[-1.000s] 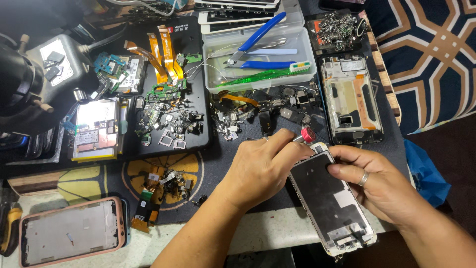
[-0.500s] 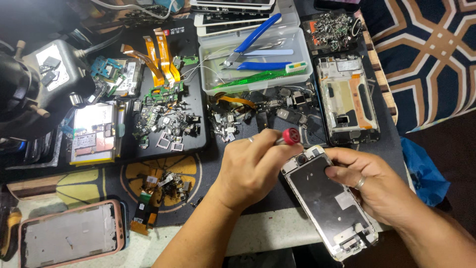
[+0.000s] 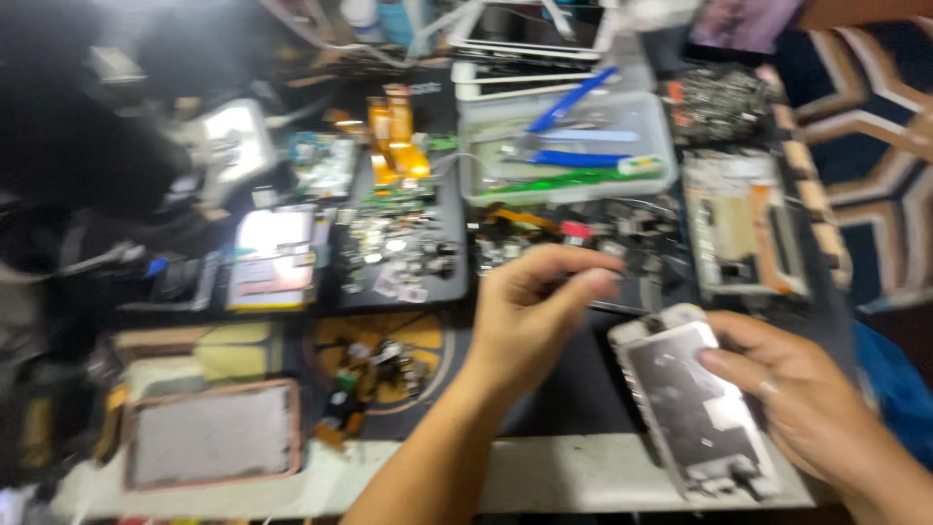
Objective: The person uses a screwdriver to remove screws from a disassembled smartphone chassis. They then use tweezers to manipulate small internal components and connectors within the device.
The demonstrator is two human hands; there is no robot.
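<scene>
The right hand (image 3: 812, 408) rests at about four o'clock in the head view, its thumb and fingers laid along the right edge of a stripped phone screen assembly (image 3: 695, 403), back side up, which lies slanted on the dark mat (image 3: 583, 389) near the front edge of the table (image 3: 544, 476); the grip there is a light pinning hold, apparently to keep the panel from sliding while it is worked on. The left hand (image 3: 530, 316) hovers just to the nine o'clock side of the panel's top corner, fingers curled toward the thumb in a pinch, but the frame is blurred by motion and I cannot tell whether anything small sits between the fingertips. The panel is angled so its upper end points toward the left hand, which keeps that end within easy reach. At twelve o'clock from the hands a clear plastic tray (image 3: 476, 146) holds blue-handled pliers (image 3: 573, 102) and a green tool (image 3: 569, 180), kept together and close by. At two o'clock lies an opened phone frame (image 3: 743, 228). Toward ten o'clock a black tray (image 3: 452, 292) gathers small loose parts, with orange flex cables (image 3: 394, 136) beyond it, seemingly sorted so they stay contained. At eight o'clock a pink-rimmed phone frame (image 3: 214, 433) lies flat, well apart from the hands.
</scene>
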